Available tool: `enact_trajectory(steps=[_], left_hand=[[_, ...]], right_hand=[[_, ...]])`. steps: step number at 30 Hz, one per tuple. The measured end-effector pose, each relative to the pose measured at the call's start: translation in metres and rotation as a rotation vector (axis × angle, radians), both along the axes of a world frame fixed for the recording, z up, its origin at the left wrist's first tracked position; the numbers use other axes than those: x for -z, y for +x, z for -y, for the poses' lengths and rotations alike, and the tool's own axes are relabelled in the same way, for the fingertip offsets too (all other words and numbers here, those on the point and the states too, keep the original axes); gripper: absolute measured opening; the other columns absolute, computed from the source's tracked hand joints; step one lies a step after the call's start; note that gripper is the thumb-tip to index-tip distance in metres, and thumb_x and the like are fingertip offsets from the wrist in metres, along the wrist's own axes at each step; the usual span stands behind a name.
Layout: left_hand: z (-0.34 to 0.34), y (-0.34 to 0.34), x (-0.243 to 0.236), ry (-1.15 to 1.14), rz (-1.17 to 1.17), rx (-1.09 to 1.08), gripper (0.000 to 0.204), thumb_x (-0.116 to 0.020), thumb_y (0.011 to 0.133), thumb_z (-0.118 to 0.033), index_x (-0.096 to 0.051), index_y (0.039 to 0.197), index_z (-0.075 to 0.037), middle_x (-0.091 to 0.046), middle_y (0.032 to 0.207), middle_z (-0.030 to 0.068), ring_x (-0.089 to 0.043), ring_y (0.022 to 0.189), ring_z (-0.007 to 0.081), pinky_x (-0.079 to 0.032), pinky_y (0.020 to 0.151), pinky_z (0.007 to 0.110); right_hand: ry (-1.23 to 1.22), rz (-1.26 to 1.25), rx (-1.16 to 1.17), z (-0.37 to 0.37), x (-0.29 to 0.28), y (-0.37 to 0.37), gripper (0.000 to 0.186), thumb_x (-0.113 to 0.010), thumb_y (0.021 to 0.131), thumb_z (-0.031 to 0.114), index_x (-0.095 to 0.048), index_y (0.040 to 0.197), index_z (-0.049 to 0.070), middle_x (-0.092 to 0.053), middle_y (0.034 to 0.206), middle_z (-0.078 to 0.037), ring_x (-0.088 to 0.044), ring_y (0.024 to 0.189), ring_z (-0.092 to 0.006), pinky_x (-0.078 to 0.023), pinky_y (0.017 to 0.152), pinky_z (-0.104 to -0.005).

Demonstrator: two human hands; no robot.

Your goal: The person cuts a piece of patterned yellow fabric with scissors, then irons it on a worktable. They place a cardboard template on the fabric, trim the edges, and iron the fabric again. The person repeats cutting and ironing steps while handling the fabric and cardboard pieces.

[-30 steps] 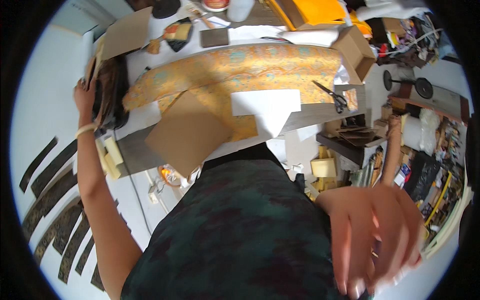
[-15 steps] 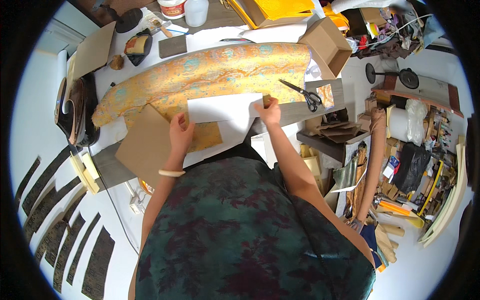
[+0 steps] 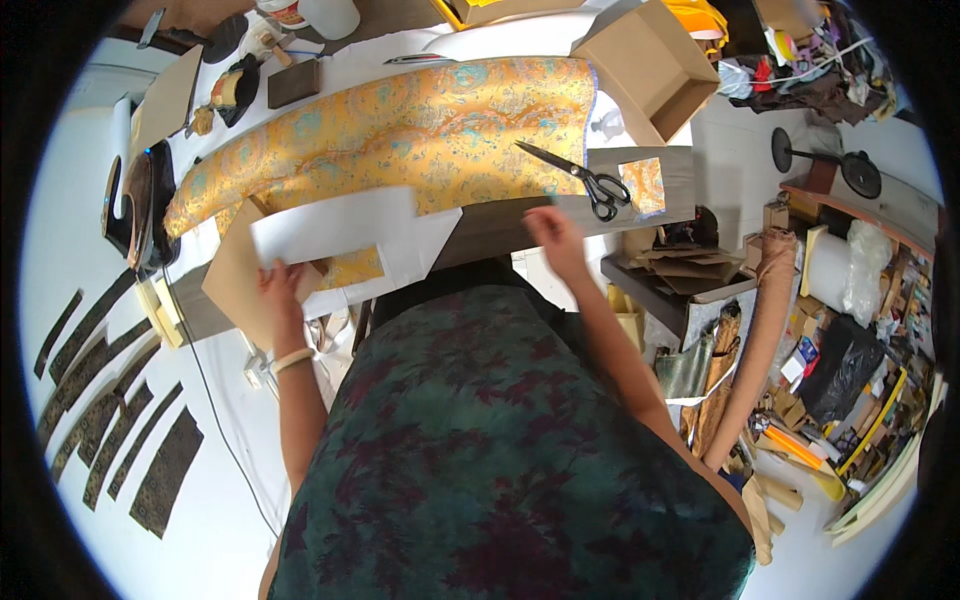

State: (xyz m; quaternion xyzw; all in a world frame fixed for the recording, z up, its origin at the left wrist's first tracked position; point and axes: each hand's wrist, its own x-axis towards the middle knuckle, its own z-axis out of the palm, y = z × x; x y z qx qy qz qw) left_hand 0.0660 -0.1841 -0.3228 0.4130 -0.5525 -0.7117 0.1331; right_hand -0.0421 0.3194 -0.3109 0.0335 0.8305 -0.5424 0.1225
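My left hand (image 3: pixel 282 285) grips the lower left part of a white sheet (image 3: pixel 330 225), which lies over the left end of a brown cardboard piece (image 3: pixel 235 280) and part of a small yellow patterned piece (image 3: pixel 355 268). My right hand (image 3: pixel 552 240) is off the sheet, its fingers loosely curled and slightly blurred, with nothing visible in them. It hangs at the table's front edge, below black scissors (image 3: pixel 590 185). A long yellow brocade cloth (image 3: pixel 420 130) lies behind both hands, and a small orange patterned square (image 3: pixel 642 185) is right of the scissors.
A black iron-like object (image 3: pixel 150 200) stands at the table's left end, an open cardboard box (image 3: pixel 645 75) at the back right. A dark small block (image 3: pixel 293 82) lies behind the cloth. Rolls (image 3: pixel 745 350), boxes and a piled shelf fill the right side; dark cut strips (image 3: pixel 165 470) lie at left.
My left hand came from the far left onto the papers, my right hand rose from low right. Since half a second ago the white sheet moved left and my right hand let it go.
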Motion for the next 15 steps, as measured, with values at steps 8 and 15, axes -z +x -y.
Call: enact_trajectory(steps=[8, 15], left_hand=[[0.102, 0.047, 0.016, -0.188, 0.238, -0.457, 0.032, -0.056, 0.103, 0.0, -0.045, 0.133, -0.001, -0.068, 0.117, 0.0201, -0.075, 0.091, 0.0326, -0.069, 0.085, 0.048], [0.087, 0.045, 0.026, -0.108, 0.188, -0.46, 0.029, -0.067, 0.091, 0.01, -0.067, 0.119, 0.001, -0.071, 0.116, 0.0166, -0.073, 0.099, 0.0317, -0.068, 0.084, 0.044]], right_hand=[[0.891, -0.171, -0.192, -0.13, 0.016, -0.057, 0.047, -0.068, 0.082, 0.002, -0.064, 0.128, 0.007, -0.061, 0.127, -0.018, -0.057, 0.122, -0.0397, -0.048, 0.107, -0.0494], [0.794, -0.205, -0.379, -0.138, 0.008, -0.065, 0.049, -0.072, 0.087, 0.009, -0.057, 0.132, 0.003, -0.057, 0.132, -0.022, -0.055, 0.125, -0.044, -0.047, 0.108, -0.0509]])
